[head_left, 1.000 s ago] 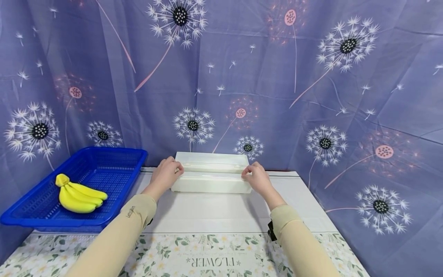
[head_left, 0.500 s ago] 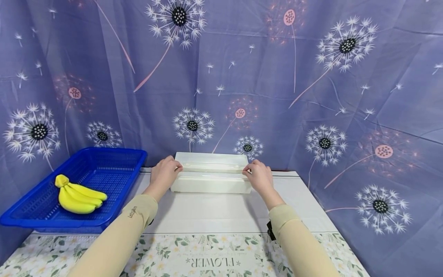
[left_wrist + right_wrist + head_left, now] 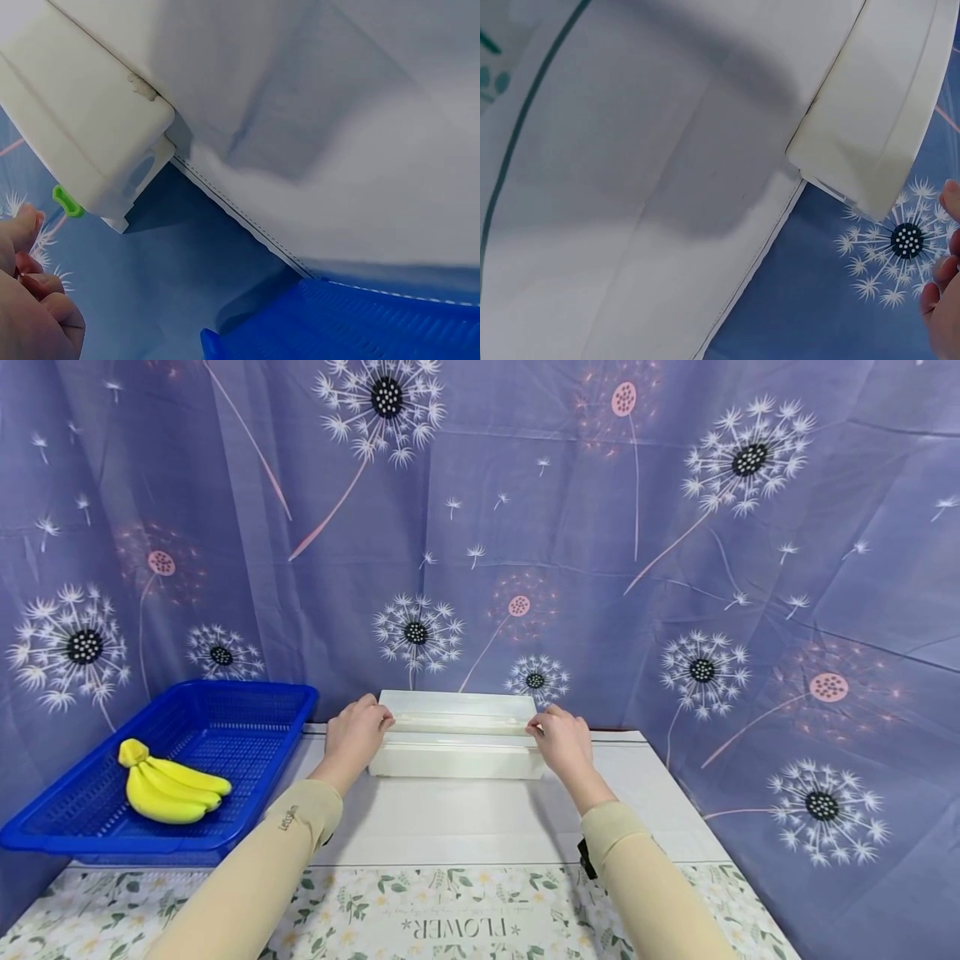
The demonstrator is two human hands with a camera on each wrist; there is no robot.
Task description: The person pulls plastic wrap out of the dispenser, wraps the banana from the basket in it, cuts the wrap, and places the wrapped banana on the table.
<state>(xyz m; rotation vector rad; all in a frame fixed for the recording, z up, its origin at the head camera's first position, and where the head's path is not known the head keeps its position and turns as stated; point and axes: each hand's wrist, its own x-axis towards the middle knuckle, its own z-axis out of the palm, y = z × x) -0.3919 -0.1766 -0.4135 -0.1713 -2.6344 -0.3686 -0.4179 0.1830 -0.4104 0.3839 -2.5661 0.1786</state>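
Observation:
A long white cling film dispenser lies crosswise at the back of the table. My left hand is at its left end, thumb and index finger pinching the edge of clear cling film. At the right end my right hand pinches the film's other corner. The film is see-through and shows mainly as faint shiny lines between the hands. In the left wrist view a small green piece sticks out at the dispenser's end, near the curled left fingers. The right wrist view shows the dispenser's other end beside the right fingers.
On the left stands a blue plastic basket with a bunch of yellow bananas in it. A purple dandelion-print curtain hangs right behind the table. A floral cloth with lettering covers the table's front part.
Both hands have lifted very slightly over the dispenser, still pinching the cling film. The dispenser and the basket keep their places.

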